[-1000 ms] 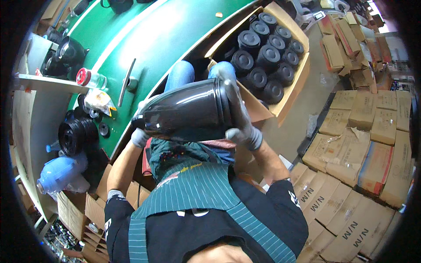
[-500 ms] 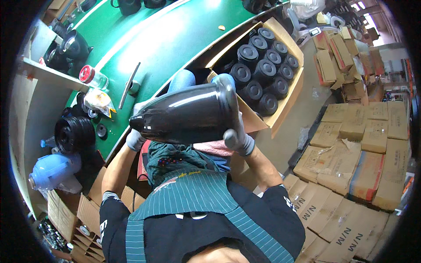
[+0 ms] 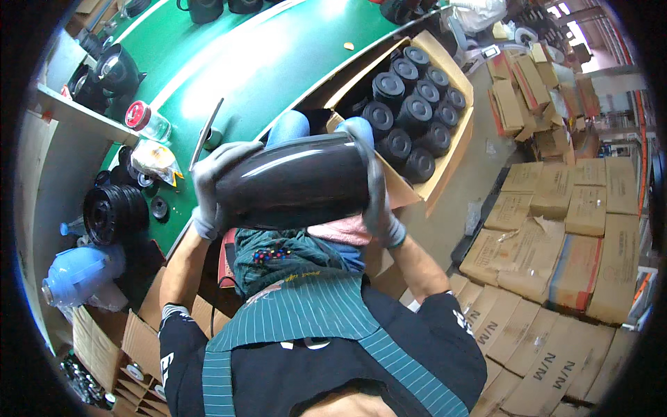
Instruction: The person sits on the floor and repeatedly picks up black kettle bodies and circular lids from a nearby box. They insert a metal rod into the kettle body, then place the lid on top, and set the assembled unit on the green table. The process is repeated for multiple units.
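Note:
A large glossy black vessel (image 3: 292, 184), tapering toward its left end, lies sideways between my gloved hands above my lap. Cupped round the narrow end is my left hand (image 3: 214, 186), its fingers closed over that tip. At the wide end, my right hand (image 3: 379, 205) grips the rim, with the fingers partly behind it. The narrow tip is hidden inside the left glove. Both gloves are grey.
Beyond the vessel, a green worktable (image 3: 257, 76) holds a red-lidded jar (image 3: 149, 121) and a metal bar (image 3: 207, 132). An open carton (image 3: 445, 177) of black lidded cylinders stands at right. Stacked cardboard boxes (image 3: 535, 257) fill the right side; a blue container (image 3: 83, 274) sits at left.
My left hand has closed over the vessel's narrow tip, which showed before. My right hand has shifted slightly at the wide end, its fingers now further round the rim.

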The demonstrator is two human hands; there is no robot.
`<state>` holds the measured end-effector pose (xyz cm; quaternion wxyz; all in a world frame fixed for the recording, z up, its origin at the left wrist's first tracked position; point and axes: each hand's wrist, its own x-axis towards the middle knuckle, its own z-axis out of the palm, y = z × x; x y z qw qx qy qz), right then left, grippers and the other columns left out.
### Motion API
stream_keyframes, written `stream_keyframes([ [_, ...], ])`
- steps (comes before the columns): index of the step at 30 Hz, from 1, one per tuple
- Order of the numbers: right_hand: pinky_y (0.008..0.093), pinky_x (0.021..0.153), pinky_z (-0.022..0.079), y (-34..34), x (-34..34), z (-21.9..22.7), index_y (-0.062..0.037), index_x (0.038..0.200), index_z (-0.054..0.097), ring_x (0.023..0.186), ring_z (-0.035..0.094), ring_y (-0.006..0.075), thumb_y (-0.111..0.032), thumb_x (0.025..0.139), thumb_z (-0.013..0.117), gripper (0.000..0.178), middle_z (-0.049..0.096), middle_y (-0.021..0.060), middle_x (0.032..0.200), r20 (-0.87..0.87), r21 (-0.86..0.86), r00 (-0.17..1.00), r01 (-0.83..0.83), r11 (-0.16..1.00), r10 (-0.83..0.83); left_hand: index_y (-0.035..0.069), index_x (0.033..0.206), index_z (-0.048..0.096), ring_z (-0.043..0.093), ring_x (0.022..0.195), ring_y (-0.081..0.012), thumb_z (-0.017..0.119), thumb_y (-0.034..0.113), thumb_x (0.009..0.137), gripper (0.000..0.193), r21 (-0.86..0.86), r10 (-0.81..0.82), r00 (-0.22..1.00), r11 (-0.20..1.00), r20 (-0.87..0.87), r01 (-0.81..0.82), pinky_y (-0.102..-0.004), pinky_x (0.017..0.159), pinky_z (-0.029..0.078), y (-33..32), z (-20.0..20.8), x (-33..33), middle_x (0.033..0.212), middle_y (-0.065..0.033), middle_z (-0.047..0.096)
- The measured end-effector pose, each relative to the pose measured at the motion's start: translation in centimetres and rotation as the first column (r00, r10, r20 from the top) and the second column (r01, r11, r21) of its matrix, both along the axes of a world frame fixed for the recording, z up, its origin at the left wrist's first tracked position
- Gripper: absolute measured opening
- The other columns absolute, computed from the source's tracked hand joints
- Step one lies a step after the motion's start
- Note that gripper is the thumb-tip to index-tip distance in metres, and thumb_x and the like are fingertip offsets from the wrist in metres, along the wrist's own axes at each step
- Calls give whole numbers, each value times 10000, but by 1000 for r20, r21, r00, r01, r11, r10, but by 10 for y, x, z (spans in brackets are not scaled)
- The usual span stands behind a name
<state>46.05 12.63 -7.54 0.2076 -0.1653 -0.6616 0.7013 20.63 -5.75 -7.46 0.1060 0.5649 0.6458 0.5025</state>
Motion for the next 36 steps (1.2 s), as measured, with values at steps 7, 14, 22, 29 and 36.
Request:
stream_keyframes([
  [7,438,1291,267,1,25,2,0,1688,217,1551,330,331,-664,1080,494,942,296,238,1684,68,112,998,-23,993,15,32,1341,750,760,1119,-250,820,255,890,509,11,-90,803,995,590,103,-377,1001,601,-10,-12,9,1199,-133,803],
  [14,414,1285,328,-4,21,-2,-57,1717,298,1535,427,257,-577,1124,400,795,424,150,1669,-113,-1,992,55,998,-55,-37,1287,755,769,1115,-278,842,316,829,585,-69,-38,963,996,268,58,-384,1001,583,-1,-21,15,1179,-191,794],
  [22,346,1270,363,55,14,10,15,1574,538,1429,561,225,-283,1167,399,524,601,131,1546,1,115,999,37,993,-37,6,1273,763,787,1056,-334,811,116,876,415,87,228,971,968,76,-234,-412,934,614,14,-75,77,1163,-186,791],
  [29,423,1040,564,61,-19,-54,-62,1349,721,1182,727,362,-466,879,834,630,747,211,1280,231,652,966,-243,719,117,209,1431,666,504,1480,-349,876,255,763,702,-448,-478,641,865,-601,225,-651,1258,315,-4,-142,34,1490,-84,619],
  [36,387,1081,548,15,-43,-77,-30,1470,630,1242,720,324,-334,1171,502,444,742,180,1339,-2,303,994,106,947,-111,129,1531,561,649,1256,-414,670,467,1043,604,-216,534,466,464,-705,-859,-528,1057,500,17,-171,-85,1343,-192,694],
])
